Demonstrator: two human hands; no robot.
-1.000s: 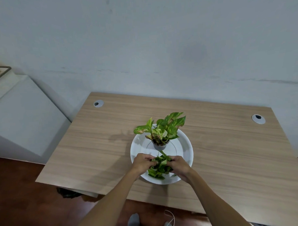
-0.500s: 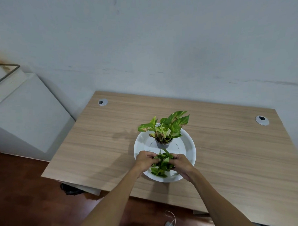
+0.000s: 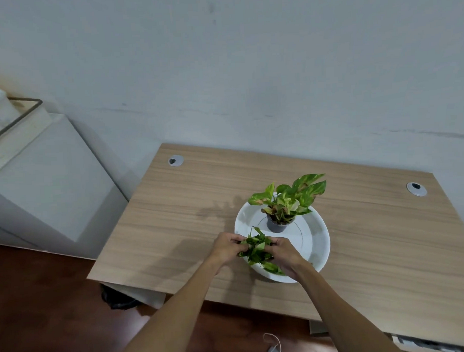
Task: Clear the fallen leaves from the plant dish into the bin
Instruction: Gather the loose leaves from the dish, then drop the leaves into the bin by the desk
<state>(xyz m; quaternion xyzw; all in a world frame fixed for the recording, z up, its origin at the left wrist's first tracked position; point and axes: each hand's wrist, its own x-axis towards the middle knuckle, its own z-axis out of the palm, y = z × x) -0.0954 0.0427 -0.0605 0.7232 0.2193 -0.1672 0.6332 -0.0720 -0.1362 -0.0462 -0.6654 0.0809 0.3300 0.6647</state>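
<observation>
A round white plant dish (image 3: 317, 241) sits on the wooden table (image 3: 174, 210). In its middle stands a small grey pot (image 3: 277, 225) with a green and yellow plant (image 3: 290, 196). A bunch of loose green leaves (image 3: 255, 248) is pressed between my two hands at the dish's near left rim. My left hand (image 3: 226, 246) grips the bunch from the left, my right hand (image 3: 286, 254) from the right. One leaf (image 3: 273, 267) hangs below my right hand over the rim. A dark bin (image 3: 116, 298) shows partly under the table's left front corner.
A white cabinet (image 3: 47, 181) stands left of the table against the wall. Two round cable grommets, one at back left (image 3: 175, 160) and one at back right (image 3: 416, 188), are set in the tabletop. The floor (image 3: 45, 303) is dark wood.
Both hands have closed tighter on the leaf bunch and drawn it toward the dish's left rim. The view has swung left, so the table sits further right.
</observation>
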